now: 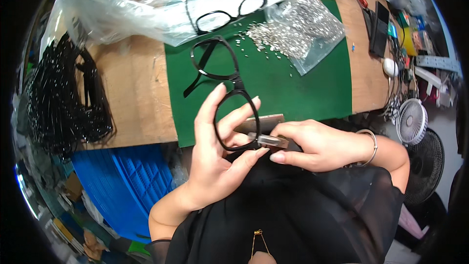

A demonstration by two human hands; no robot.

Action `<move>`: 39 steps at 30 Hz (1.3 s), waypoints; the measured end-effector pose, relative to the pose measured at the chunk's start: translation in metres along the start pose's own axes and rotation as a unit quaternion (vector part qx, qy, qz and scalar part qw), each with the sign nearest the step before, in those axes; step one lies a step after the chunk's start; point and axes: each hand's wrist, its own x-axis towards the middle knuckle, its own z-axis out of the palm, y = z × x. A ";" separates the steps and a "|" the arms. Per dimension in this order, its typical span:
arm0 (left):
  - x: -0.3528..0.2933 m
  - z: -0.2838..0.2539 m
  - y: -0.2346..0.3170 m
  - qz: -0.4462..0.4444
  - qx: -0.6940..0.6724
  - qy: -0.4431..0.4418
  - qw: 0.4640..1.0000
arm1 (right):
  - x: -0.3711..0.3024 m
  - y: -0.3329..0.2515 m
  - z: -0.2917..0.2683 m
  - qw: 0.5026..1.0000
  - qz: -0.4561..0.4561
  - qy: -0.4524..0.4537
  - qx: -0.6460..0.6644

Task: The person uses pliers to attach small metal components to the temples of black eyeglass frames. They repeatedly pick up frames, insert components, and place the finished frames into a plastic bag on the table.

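Observation:
My left hand (210,166) grips a pair of black glasses frames (237,83) by the nearer rim, its fingers spread around and behind that rim. The frames slant away from me, and one temple shows beyond the far rim. My right hand (320,145) is closed on a small silver metal tool (271,141), pinched between thumb and fingers. The tool's tip meets the corner of the near rim beside my left thumb. Fingers partly cover the tool, so I cannot make out its exact kind.
A green mat (312,93) lies on the wooden table (139,93). Small silver pieces (273,36) spill from a clear bag (312,61). Other black glasses (233,19) rest by plastic sheeting (112,19). Black strips (63,98) pile at left; a white fan (411,121) stands right.

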 end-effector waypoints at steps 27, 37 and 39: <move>-0.012 -0.001 -0.036 -0.003 0.053 0.079 0.995 | 0.003 0.083 0.002 0.869 0.018 0.318 -0.380; -0.017 -0.006 -0.029 -0.098 -0.205 0.015 0.974 | 0.039 0.106 -0.027 0.842 0.011 0.466 -0.271; -0.016 -0.013 -0.031 -0.145 -0.259 -0.027 0.955 | 0.041 0.099 -0.028 0.846 0.025 0.434 -0.308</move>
